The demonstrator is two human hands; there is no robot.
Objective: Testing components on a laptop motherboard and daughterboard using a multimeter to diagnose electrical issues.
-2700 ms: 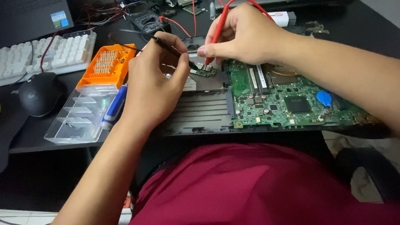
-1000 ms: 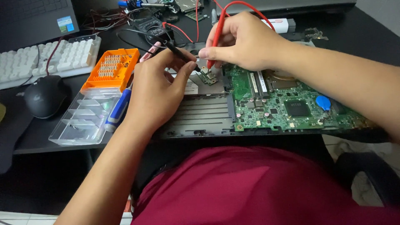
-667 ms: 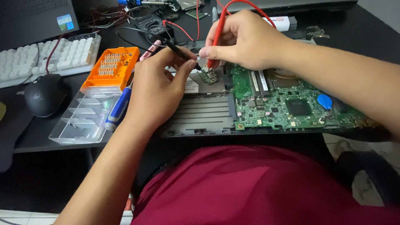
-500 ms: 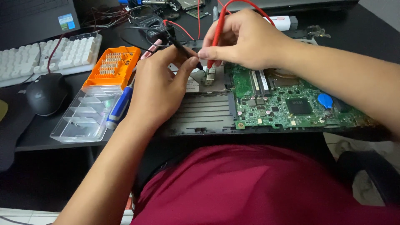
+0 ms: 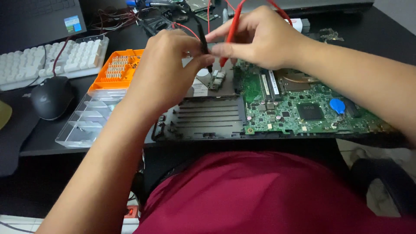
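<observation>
My left hand [image 5: 167,71] pinches a black test probe [image 5: 203,41], its tip pointing down at a small connector [image 5: 217,79] on the opened laptop base [image 5: 208,117]. My right hand [image 5: 260,37] grips a red test probe [image 5: 229,34], whose tip meets the same spot. Both tips sit close together just left of the green motherboard [image 5: 303,106]. Red leads [image 5: 277,5] run up and away from the probes.
An orange bit set with a clear lid [image 5: 102,99] lies left of the laptop. A black mouse [image 5: 52,97] and a white keyboard [image 5: 47,58] are at far left. Tangled cables [image 5: 143,17] lie at the back. A blue coin cell [image 5: 338,105] sits on the board.
Both hands have lifted slightly and the probes now stand steeper, tips drawn close together over the small connector. The view has shifted a little.
</observation>
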